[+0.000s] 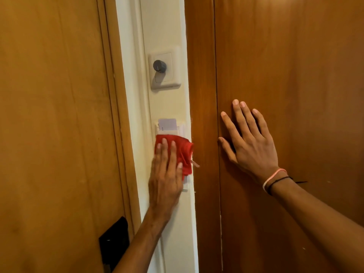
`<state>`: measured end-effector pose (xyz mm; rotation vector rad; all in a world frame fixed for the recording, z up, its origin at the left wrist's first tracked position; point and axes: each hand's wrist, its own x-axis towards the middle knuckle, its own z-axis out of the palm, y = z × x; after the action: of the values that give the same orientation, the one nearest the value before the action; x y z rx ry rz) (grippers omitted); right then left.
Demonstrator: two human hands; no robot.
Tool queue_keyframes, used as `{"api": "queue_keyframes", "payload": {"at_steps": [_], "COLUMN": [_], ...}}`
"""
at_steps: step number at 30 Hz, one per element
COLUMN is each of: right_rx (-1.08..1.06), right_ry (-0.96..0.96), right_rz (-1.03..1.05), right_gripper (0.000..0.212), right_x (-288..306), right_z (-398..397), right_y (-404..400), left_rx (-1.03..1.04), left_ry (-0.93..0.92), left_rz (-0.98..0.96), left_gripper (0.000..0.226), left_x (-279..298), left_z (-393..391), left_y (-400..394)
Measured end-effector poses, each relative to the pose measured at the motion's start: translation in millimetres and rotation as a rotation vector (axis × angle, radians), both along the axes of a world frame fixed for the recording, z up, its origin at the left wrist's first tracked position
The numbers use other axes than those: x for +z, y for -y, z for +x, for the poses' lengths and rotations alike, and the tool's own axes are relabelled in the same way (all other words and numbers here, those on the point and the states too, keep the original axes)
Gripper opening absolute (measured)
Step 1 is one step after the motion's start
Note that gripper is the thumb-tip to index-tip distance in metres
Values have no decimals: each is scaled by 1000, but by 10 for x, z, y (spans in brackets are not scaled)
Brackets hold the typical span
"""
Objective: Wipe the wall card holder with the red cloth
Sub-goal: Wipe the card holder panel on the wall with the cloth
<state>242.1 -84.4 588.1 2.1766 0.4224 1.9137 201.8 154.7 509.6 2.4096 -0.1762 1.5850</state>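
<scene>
The white wall card holder (182, 130) is fixed to a narrow cream wall strip (169, 103), and a white key card (167, 123) stands in its top slot. My left hand (166, 174) lies flat on the red cloth (184, 152) and presses it against the holder's front. Cloth and hand hide most of the holder; only its top edge and a bottom corner show. My right hand (249, 140) rests flat on the brown wooden panel (285, 75) to the right, fingers spread, holding nothing.
A white dimmer plate with a grey round knob (159, 66) sits on the strip above the holder. A wooden door (53, 115) with a black lock plate (114, 243) is on the left. Thin bands circle my right wrist (272, 179).
</scene>
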Motion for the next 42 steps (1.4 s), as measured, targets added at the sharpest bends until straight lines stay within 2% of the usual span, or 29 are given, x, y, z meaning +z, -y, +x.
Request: {"api": "queue_keyframes", "payload": {"at_steps": [2,3,6,9,10,13,16,17,20,24,27,30,31,34,37,40,41,42], "right_rx": [3,3,-6,-1,3,-1,8,8,12,21,13,22,20,21,24,20,17,18], "right_ry": [-4,-2,6,2,-2,-1,0,-4,-14,-15,3,4,5,-5,0,3,3,2], "right_rz": [-2,2,6,-2,0,1,1,3,6,14,16,13,14,15,14,8,5,5], "right_gripper": [71,71,71,72,72,72,73,73,72,72,72,72,72,72,72,71,71,71], "right_x": [8,10,-1,2,4,-10,-23,-30,-28,-29,-37,-32,-24,-33,-29,-40,-41,-38], "right_z": [0,2,5,14,16,27,29,29,27,30,43,37,35,29,40,46,46,44], "right_y": [-9,-12,-5,-7,-7,-2,-4,-9,-7,-11,-9,-14,-13,3,-11,-2,-3,-5], "left_rx": [11,25,3,-1,15,1,13,29,30,74,81,68,76,79,79,91,97,99], "left_ry": [22,19,14,21,19,18,-4,-16,-22,-40,-43,-34,-33,-42,-54,-53,-80,-89], "left_rz": [-156,-156,52,-175,-188,38,-198,-198,86,-142,42,-122,-107,98,-21,154,162,85], "left_gripper": [58,59,61,62,62,62,63,63,62,61,62,63,63,62,63,61,61,61], "left_x": [118,114,-90,13,39,-54,66,69,-53,15,-23,70,77,68,128,28,31,58], "left_z": [15,12,2,16,0,-10,-14,-34,-52,-34,-2,-20,-36,-54,-61,-67,-50,-39], "left_y": [-16,18,-4,-60,-12,-14,-60,-32,-49,29,11,8,43,-69,-141,-85,-98,-93]}}
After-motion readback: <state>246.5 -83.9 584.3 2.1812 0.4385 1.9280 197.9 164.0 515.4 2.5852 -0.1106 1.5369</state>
